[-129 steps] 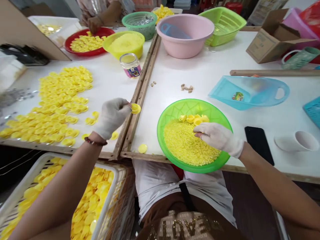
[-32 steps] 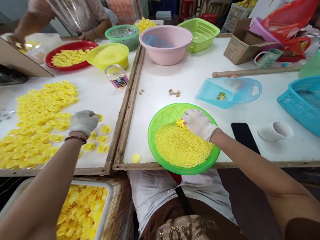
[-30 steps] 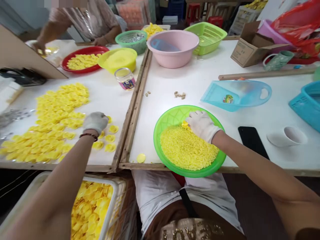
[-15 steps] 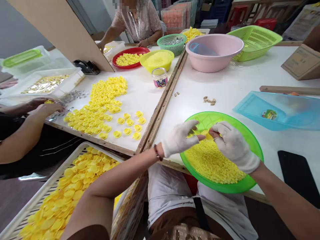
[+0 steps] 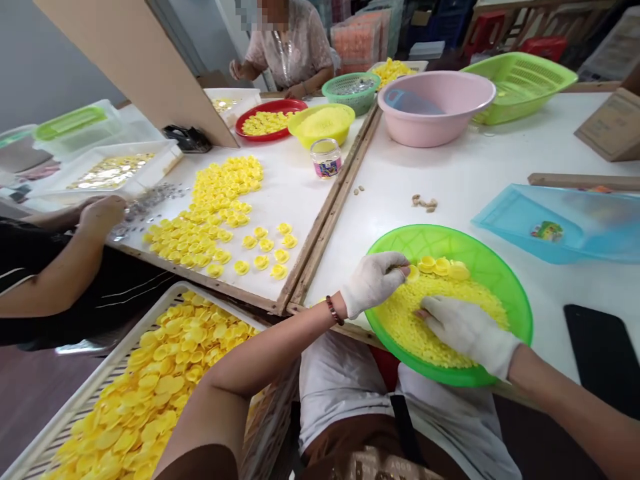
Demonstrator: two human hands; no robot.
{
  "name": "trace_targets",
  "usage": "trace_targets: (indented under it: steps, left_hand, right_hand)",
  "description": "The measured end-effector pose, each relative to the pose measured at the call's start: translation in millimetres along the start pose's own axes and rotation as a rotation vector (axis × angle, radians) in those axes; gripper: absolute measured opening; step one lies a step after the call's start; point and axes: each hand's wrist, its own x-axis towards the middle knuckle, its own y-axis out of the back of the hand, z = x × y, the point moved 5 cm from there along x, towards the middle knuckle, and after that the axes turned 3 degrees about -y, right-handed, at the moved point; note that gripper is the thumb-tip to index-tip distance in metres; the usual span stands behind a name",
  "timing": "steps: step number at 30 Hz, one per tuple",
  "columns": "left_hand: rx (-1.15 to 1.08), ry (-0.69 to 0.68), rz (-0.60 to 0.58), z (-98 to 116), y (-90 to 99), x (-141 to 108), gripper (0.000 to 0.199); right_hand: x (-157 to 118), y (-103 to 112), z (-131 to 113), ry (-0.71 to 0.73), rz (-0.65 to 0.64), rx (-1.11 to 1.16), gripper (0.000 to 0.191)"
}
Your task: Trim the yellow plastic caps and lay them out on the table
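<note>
A green bowl (image 5: 515, 300) in front of me holds a heap of small yellow pellets (image 5: 440, 347). At its left side, my left hand (image 5: 373, 283), in a white glove with bare fingertips, is closed, pinching a round yellow plastic piece (image 5: 413, 273) at the fingertips. Several similar yellow cups (image 5: 443, 267) sit in a row on the far side of the heap. My gloved right hand (image 5: 465, 330) hovers low over the pellets, thumb and fingers drawn together at their surface; what is between them is hidden.
A crate of yellow discs (image 5: 165, 387) stands at lower left. Yellow flower-like pieces (image 5: 200, 227) cover the left table, where a co-worker's hand (image 5: 103, 217) works. Around the bowl are a blue scoop tray (image 5: 590, 227), a black phone (image 5: 603, 353) and a pink basin (image 5: 435, 127).
My hands, close together over the bowl before, are now apart. The right one has dropped down to the pellets, uncovering the row of yellow cups. The view has shifted slightly left.
</note>
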Motion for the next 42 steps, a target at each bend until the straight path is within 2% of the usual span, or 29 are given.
trace_targets:
  steps: [2, 5, 7, 10, 13, 17, 20, 23, 25, 27, 29, 30, 32, 34, 38, 40, 42]
  left_hand:
    - [-0.021, 0.033, -0.025, 0.9, -1.8, 0.4, 0.022]
    - [-0.178, 0.126, -0.104, -0.5, -11.2, 2.3, 0.020]
    - [-0.316, 0.199, -0.166, -2.5, -21.7, 3.2, 0.023]
    - [-0.449, 0.259, -0.214, -5.3, -36.7, 2.1, 0.029]
    - [-0.507, 0.275, -0.221, -8.7, -45.1, -0.7, 0.034]
    - [-0.536, 0.286, -0.221, -13.1, -45.8, -2.7, 0.035]
    - [-0.531, 0.284, -0.219, -13.9, -44.5, -2.5, 0.033]
    - [-0.497, 0.257, -0.160, -13.3, -41.9, -1.6, 0.032]
    - [-0.444, 0.210, -0.104, -11.9, -38.8, -0.7, 0.031]
    - [-0.403, 0.164, -0.047, -10.8, -35.2, -0.1, 0.030]
    - [-0.414, 0.148, -0.001, -10.8, -32.3, -0.2, 0.031]
    - [-0.433, 0.149, 0.012, -11.2, -31.4, -0.5, 0.032]
    - [-0.454, 0.155, 0.001, -11.8, -31.6, -1.0, 0.032]
    - [-0.439, 0.154, -0.024, -12.3, -32.3, -1.2, 0.031]
    - [-0.427, 0.183, -0.017, -15.4, -33.2, -1.8, 0.031]
    - [-0.465, 0.207, 0.005, -16.6, -33.8, -1.8, 0.032]
    - [-0.495, 0.222, 0.022, -16.2, -34.2, -1.6, 0.033]
  right_hand:
    - [5.2, 17.2, -2.6, -0.080, 0.006, 0.237, 0.036]
    - [14.5, 52.1, -5.2, -0.199, 0.207, 0.680, 0.041]
    - [21.8, 65.6, -6.2, -0.274, 0.325, 1.044, 0.045]
    - [34.4, 73.7, -13.6, -0.226, 0.444, 1.437, 0.049]
    - [42.3, 72.5, -18.9, -0.173, 0.518, 1.576, 0.051]
    - [45.6, 68.6, -17.6, -0.171, 0.566, 1.599, 0.054]
    - [43.3, 69.6, -12.9, -0.200, 0.542, 1.611, 0.055]
    - [31.0, 73.4, -3.7, -0.225, 0.511, 1.517, 0.051]
    - [17.7, 75.4, 6.1, -0.249, 0.511, 1.308, 0.045]
    - [5.6, 76.5, 12.9, -0.235, 0.493, 0.945, 0.036]
    - [-1.6, 74.2, 12.2, -0.188, 0.456, 0.599, 0.022]
    - [-2.7, 70.8, 10.1, -0.171, 0.420, 0.512, 0.019]
    - [-1.0, 61.9, 5.4, -0.179, 0.336, 0.533, 0.022]
    - [3.4, 54.6, 1.3, -0.198, 0.257, 0.666, 0.021]
    - [3.2, 53.6, 4.7, -0.192, 0.143, 0.900, 0.006]
    - [-1.6, 57.3, 11.7, -0.202, 0.119, 0.888, 0.004]
    - [-5.1, 62.5, 17.1, -0.221, 0.170, 0.764, 0.003]
